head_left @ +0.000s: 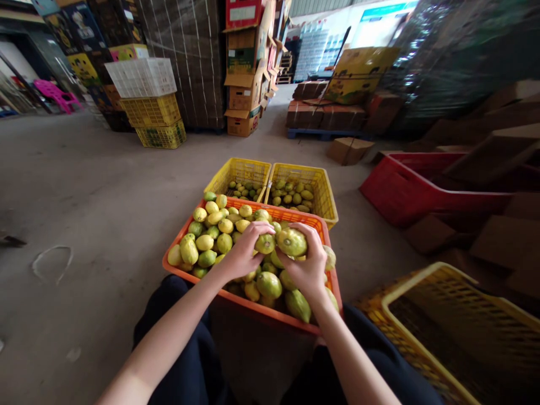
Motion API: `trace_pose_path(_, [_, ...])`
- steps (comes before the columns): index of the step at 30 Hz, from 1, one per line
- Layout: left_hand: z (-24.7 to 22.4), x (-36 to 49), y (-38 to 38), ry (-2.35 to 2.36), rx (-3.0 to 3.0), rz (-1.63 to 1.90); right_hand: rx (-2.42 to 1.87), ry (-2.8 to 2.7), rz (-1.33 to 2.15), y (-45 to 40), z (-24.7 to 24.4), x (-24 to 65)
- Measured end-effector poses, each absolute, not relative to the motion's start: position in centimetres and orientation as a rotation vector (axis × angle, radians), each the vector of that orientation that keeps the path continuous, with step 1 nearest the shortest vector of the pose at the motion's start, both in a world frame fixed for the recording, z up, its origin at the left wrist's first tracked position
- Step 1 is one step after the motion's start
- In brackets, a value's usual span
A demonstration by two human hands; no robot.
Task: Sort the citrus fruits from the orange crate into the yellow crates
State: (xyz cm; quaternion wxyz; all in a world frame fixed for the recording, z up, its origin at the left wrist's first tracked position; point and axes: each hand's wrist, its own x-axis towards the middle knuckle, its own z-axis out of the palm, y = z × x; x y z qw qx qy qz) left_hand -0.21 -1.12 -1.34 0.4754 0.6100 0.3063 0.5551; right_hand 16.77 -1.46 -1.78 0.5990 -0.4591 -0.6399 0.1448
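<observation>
An orange crate (pixel 270 313) full of green and yellow lemons (pixel 224 243) stands in front of my knees. Over its middle, my left hand (pixel 247 250) is closed round a small green lemon (pixel 265 243). Just to the right, my right hand (pixel 310 260) grips a larger yellow-green lemon (pixel 292 242). The two held fruits are close together above the pile. Large green lemons (pixel 269 285) lie below my hands, and smaller, yellower ones fill the left side.
Two yellow crates (pixel 327 194) with some lemons stand behind the orange one. At the lower right is another yellow crate (pixel 426 343), with a red tub (pixel 388 188) and cardboard beyond. Stacked crates (pixel 152 109) and boxes (pixel 242 98) stand further back.
</observation>
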Motion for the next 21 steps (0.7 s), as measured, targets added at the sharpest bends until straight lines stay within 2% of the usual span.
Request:
trace_pose_path(14, [-1.5,-0.5,-1.2,0.745,1.632,1.363,-1.093,-1.435,0.448,-1.7,-1.6,16.6])
trace_pose_path(17, [-1.6,-0.4,-1.4,0.8,1.524,1.373,-1.13,-1.337,0.652,-2.0,-1.0,16.6])
trace_pose_path(21, [-1.5,-0.1,-1.3,0.904,1.172,1.326,-1.155,-0.953,1.184,-1.9,-0.5,16.8])
